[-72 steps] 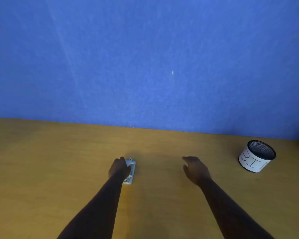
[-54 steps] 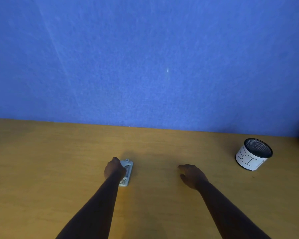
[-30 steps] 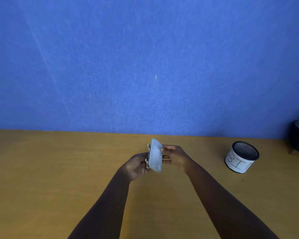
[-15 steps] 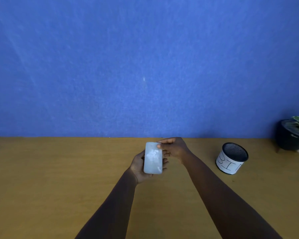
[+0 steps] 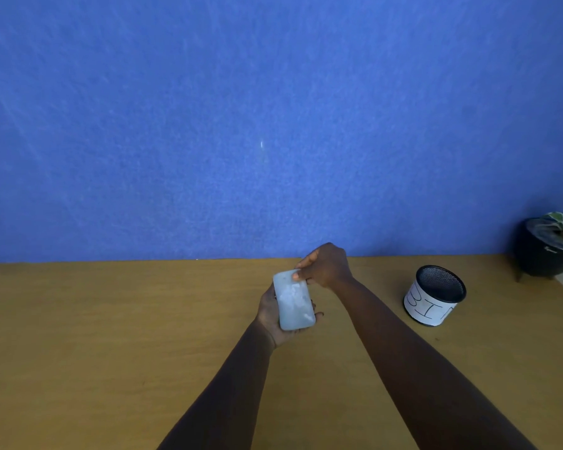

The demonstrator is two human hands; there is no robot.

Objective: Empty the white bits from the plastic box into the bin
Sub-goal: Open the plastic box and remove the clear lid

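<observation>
A small translucent plastic box (image 5: pixel 294 300) with rounded corners lies in the palm of my left hand (image 5: pixel 269 315), held above the wooden table. White bits show faintly through its lid. My right hand (image 5: pixel 325 266) pinches the box's far top corner with thumb and fingers. The bin (image 5: pixel 434 295), a black mesh cup wrapped in white paper with handwritten letters, stands on the table to the right, well apart from both hands.
The wooden table (image 5: pixel 111 336) stretches left and towards me. A blue wall (image 5: pixel 241 125) rises behind it. A dark pot with a green plant (image 5: pixel 548 248) sits at the far right, near the table's right edge.
My left hand lifted the box off the table and turned it flat in the palm. My right hand came over and gripped its far end. The view shifted right, showing the plant.
</observation>
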